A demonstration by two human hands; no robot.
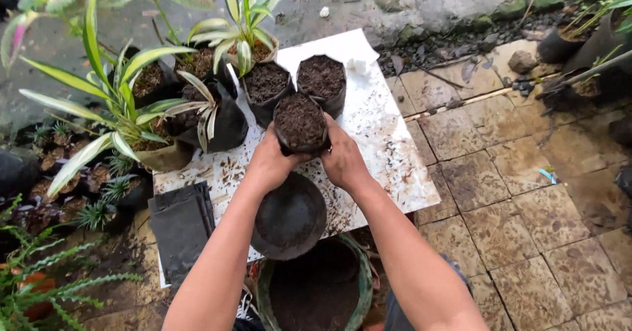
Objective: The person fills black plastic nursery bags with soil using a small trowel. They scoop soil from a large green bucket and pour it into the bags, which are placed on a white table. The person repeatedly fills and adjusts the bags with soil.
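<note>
Black plastic wraps the small soil-filled grow bag (299,123) that we hold between both hands over a white, soil-flecked board (388,140) laid on the ground. Our left hand (268,163) presses against the bag's left side with its fingers curled round the plastic, and our right hand (343,160) does the same on the right, its fingers closed against the bag's wall; the bag stands upright, its dark soil level with the rim. Just behind it on the board stand two more filled black bags (321,81), side by side and touching. To their left, further black bags hold striped green-and-cream leafy plants (243,31), crowding the board's edge. Below our wrists sits a round, dark, shallow bowl (289,218), and nearer us a green-rimmed sack of dark soil (317,291), open at the top. A flat stack of empty black bags (181,222) lies on the board's left corner, just beside the bowl. Worn, mottled paving stones (526,199) spread out to the right, and ferns (39,291) fringe the lower left.
</note>
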